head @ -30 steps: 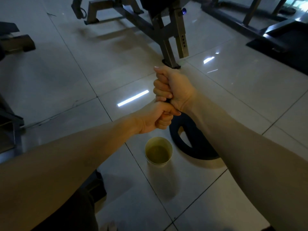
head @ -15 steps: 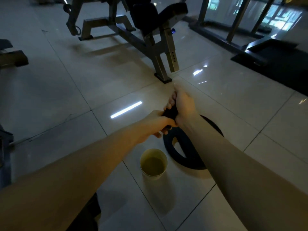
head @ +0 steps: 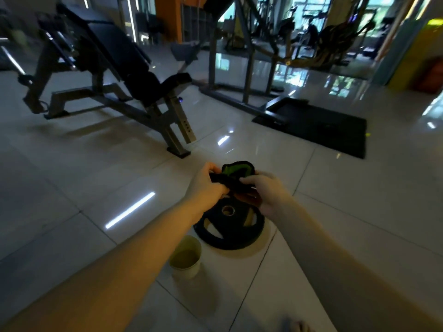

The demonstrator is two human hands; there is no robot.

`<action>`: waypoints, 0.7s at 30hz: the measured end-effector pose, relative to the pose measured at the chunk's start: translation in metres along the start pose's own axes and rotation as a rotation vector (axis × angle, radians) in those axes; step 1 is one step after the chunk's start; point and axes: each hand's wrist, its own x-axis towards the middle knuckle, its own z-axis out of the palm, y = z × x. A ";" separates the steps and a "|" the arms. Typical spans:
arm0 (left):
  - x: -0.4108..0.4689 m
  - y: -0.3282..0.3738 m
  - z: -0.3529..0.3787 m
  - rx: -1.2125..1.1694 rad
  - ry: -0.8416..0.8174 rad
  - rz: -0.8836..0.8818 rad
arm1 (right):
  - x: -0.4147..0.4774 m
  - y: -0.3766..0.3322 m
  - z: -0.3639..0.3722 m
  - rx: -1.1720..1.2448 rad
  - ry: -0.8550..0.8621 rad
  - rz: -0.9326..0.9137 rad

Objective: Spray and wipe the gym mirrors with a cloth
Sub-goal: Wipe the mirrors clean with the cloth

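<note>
Cloth (head: 233, 174) black and green, left hand (head: 206, 185) and right hand (head: 268, 192) fingers clamped on it, arms outstretched

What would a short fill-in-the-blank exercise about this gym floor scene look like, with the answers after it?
1. The left hand and the right hand both grip a black and ____ cloth.
2. The weight plate lies ____ on the tiled floor.
3. The paper cup stands upright to the ____ of the weight plate.
Missing words: green, flat, left.
</note>
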 end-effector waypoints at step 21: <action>-0.211 0.214 0.136 -0.330 -0.727 0.371 | -0.372 -0.115 -0.142 -0.090 0.592 -0.512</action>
